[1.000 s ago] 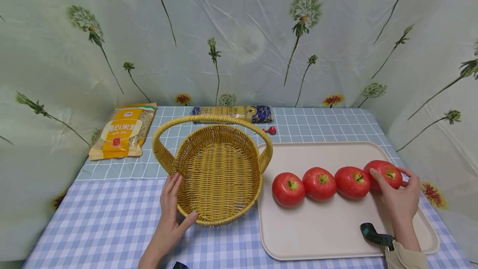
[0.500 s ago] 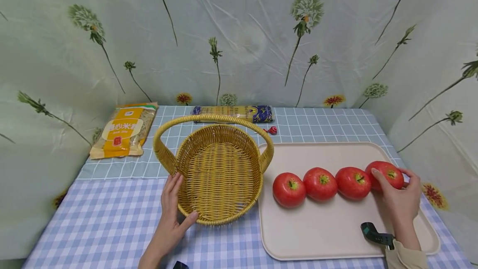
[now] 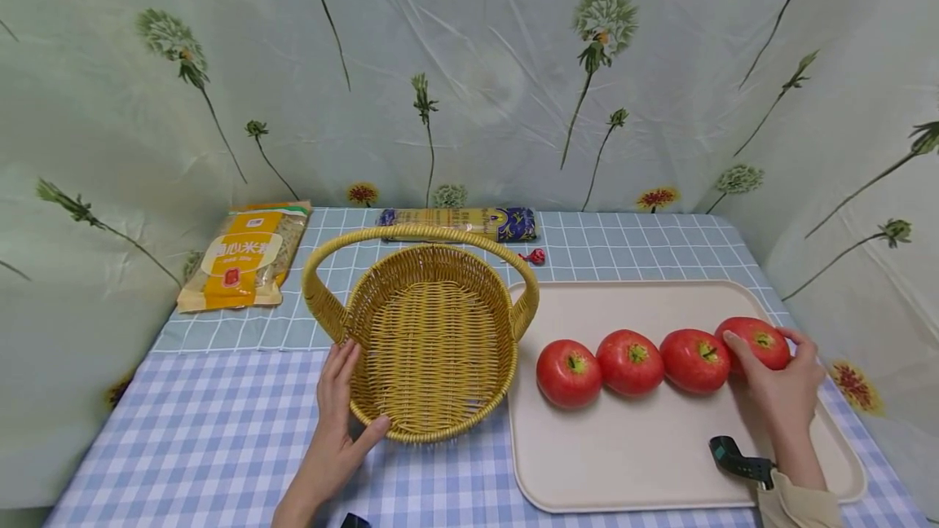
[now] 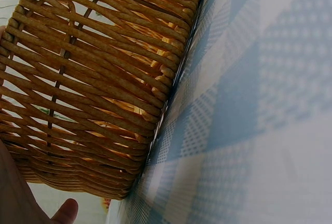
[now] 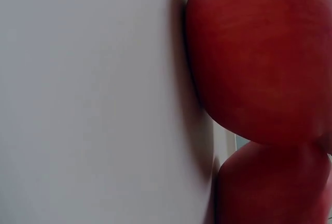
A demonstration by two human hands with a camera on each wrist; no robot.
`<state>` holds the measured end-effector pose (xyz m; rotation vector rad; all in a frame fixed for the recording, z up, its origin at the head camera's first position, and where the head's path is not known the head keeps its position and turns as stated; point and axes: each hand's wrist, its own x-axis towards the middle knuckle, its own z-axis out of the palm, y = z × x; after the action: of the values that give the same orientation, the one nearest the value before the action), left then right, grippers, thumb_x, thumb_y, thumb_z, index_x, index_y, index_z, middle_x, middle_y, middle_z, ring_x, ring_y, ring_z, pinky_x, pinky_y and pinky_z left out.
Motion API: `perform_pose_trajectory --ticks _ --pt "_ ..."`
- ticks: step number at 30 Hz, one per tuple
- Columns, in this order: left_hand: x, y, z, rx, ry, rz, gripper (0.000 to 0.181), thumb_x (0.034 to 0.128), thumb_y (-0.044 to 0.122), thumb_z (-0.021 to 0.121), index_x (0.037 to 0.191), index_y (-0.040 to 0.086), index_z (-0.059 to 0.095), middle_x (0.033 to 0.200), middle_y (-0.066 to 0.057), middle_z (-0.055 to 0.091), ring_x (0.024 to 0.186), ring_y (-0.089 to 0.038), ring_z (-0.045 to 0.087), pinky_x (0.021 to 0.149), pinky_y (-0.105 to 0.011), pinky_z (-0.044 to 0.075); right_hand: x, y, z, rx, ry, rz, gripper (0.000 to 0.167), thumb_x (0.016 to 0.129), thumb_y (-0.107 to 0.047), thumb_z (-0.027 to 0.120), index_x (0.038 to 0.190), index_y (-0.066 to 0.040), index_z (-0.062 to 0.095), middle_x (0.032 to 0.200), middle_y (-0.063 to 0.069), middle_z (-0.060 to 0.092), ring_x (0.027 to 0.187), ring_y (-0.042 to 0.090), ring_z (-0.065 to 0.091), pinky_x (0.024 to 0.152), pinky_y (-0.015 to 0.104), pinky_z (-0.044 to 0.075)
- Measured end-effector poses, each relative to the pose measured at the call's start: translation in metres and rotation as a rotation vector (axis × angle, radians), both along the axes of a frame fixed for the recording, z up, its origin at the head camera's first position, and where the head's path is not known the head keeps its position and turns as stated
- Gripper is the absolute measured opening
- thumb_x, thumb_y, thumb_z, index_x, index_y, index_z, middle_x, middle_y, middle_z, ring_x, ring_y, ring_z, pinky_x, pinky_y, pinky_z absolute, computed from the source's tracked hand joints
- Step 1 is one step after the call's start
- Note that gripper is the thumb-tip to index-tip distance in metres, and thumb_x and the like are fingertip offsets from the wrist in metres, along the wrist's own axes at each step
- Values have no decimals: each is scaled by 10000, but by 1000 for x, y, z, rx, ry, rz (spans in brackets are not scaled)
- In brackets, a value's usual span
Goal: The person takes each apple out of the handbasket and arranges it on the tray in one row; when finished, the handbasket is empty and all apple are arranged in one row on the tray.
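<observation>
In the head view a golden wicker basket (image 3: 433, 357) with a tall arched handle stands left of the middle. My left hand (image 3: 339, 422) rests against its near left side, fingers extended along the outside and thumb at the rim. The left wrist view shows the woven wall of the basket (image 4: 93, 84) close up. On a beige tray (image 3: 631, 463), several red apples stand in a row. My right hand (image 3: 785, 385) grips the rightmost apple (image 3: 754, 341) between thumb and fingers; it touches the neighbouring apple (image 3: 694, 360). Two red apples fill the right side of the right wrist view.
Behind the basket lie a blue and yellow packet (image 3: 458, 223) and a small red wrapped candy (image 3: 535, 257). A yellow bag of grain (image 3: 245, 259) lies at the back left. Checked cloths cover the table, with a flower-printed curtain (image 3: 499, 96) behind it.
My right hand and the rightmost apple have shifted very slightly left over the last half second. The left hand and the basket stay in place.
</observation>
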<state>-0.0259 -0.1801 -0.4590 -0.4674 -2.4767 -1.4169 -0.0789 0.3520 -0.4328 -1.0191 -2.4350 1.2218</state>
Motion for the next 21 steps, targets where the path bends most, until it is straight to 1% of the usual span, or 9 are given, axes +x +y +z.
perform_pose_trajectory --ticks 4,7,15,19,21 --pt "0 0 0 -1 8 -2 911 792 49 689 1518 66 139 1551 -99 49 1404 -312 -97 995 -685 41 0 0 2 -5 -19 26 855 885 -486 582 1490 -96 122 1461 261 142 1342 437 181 926 632 345" --pt "0 0 0 -10 -4 -2 921 789 37 688 1521 70 130 1553 -90 44 1404 -307 -102 1000 -678 38 0 1 3 -6 -28 42 856 890 -476 578 1492 -95 102 1466 263 132 1346 439 171 920 634 348" --pt "1 0 0 -16 -5 0 921 792 42 687 1522 73 126 1553 -89 38 1403 -313 -104 997 -683 40 3 1 4 -7 -31 80 866 903 -479 554 1501 -87 66 1471 265 117 1350 442 165 917 629 351" --pt "1 0 -1 -14 -1 3 925 790 43 687 1522 70 122 1553 -92 36 1402 -324 -102 1003 -677 38 5 1 4 5 -15 103 869 914 -459 543 1522 -112 28 1501 239 96 1368 424 144 921 622 349" --pt "1 0 -1 -10 1 5 928 788 42 688 1522 69 120 1553 -91 38 1402 -326 -100 1006 -673 34 5 2 3 30 8 112 859 918 -437 548 1529 -124 33 1514 227 99 1374 414 138 928 624 340"
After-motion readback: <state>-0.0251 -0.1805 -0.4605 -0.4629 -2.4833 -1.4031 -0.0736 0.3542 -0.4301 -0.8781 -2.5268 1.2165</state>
